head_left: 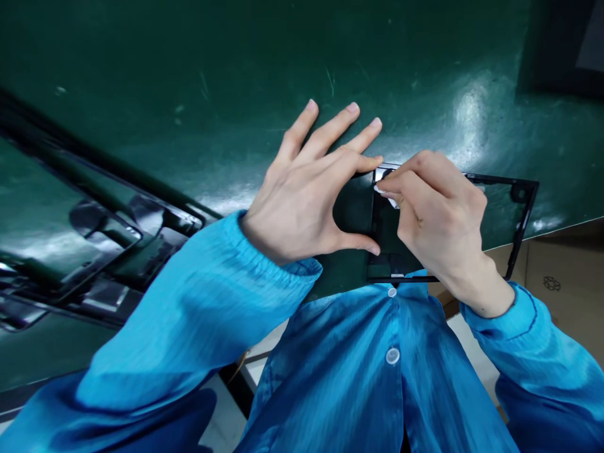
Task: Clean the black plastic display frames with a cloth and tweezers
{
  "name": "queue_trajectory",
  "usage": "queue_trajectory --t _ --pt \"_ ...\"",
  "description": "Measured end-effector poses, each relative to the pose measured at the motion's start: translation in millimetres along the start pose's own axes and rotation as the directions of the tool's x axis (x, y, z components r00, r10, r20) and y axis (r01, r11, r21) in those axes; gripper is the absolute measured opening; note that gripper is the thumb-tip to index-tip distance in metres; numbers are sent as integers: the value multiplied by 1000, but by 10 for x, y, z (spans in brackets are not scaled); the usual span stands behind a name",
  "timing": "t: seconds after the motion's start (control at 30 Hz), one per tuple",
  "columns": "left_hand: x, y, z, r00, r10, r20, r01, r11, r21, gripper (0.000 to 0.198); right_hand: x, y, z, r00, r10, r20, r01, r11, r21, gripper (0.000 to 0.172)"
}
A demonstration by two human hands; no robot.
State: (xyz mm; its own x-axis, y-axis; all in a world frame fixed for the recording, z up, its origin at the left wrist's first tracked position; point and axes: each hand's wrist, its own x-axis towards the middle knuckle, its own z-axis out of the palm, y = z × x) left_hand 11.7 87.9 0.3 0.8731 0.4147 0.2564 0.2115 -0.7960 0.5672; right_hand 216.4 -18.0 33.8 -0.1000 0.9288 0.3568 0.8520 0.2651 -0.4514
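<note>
A thin black rectangular frame [525, 220] lies on the green tabletop, its right end reaching past the table edge. My left hand [314, 189] is palm down with fingers spread wide; its index fingertip touches the frame's upper left corner and its thumb tip is at the left side. My right hand [438, 207] is closed in a pinch over that same corner. Between its thumb and forefinger shows a small white piece [391, 197], soft-looking, perhaps cloth or paper; most of it is hidden by the fingers. The right hand covers part of the frame's middle.
Several more black frames [108, 220] lie overlapped on the left of the green table [226, 69]. A dark object [561, 56] sits at the top right. Below the table edge at right is a cardboard box [561, 264].
</note>
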Motion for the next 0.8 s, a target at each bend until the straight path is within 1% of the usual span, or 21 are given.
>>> queue_trajectory --t 0.1,0.23,0.43,0.53,0.63,0.7,0.8 --pt "7 10 -5 1000 5 -4 -5 1000 11 109 16 28 17 1000 -27 6 27 1000 -15 36" --pt "4 15 -10 1000 -16 -3 16 1000 -8 108 25 52 19 1000 -22 12 22 1000 -7 36" --pt "-3 21 -5 999 -40 18 40 999 -15 110 89 32 7 998 -33 -54 28 995 -94 34" --pt "-4 13 0 999 -34 22 34 999 2 111 124 42 50 995 -72 -62 62 987 -146 33" --pt "-4 -1 5 999 -32 37 31 999 11 110 138 47 82 996 -73 -49 63 982 -178 36" --pt "-5 -4 8 998 -41 50 40 999 17 109 138 42 79 998 -56 -23 51 983 -177 37" --pt "-7 4 14 998 -44 50 42 999 30 109 127 42 50 1000 -26 -8 25 993 -112 35"
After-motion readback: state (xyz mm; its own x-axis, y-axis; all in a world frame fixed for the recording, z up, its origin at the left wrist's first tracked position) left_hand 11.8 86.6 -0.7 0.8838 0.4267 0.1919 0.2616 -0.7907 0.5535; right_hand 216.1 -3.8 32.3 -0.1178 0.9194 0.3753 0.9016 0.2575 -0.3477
